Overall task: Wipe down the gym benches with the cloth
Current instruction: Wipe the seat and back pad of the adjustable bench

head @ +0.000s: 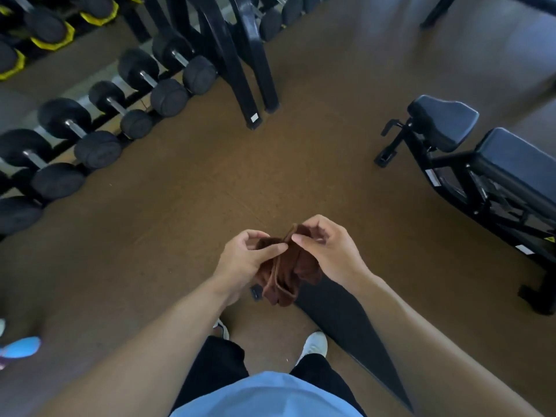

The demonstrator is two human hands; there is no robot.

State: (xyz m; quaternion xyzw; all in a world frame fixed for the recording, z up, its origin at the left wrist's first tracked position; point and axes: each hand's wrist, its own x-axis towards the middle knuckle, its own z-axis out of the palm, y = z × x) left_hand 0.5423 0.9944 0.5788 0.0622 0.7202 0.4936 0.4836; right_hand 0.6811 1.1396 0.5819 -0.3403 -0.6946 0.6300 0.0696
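Note:
A dark brown cloth [285, 270] hangs bunched between both hands in front of my body, over the brown floor. My left hand [240, 260] pinches its left upper edge with thumb and fingers. My right hand [328, 251] pinches the top fold from the right. A black padded gym bench [511, 158] on a black frame stands to the right, apart from my hands, with its seat pad [442, 120] toward the middle of the room. A second black pad [349, 323] lies low just right of my feet, partly hidden by my right arm.
A rack of black dumbbells [99, 127] runs along the left, more with yellow rims [51, 34] behind. Black machine legs [252, 85] stand at top centre. A blue shoe [21, 347] shows at the left edge. Open brown floor [186, 191] lies ahead.

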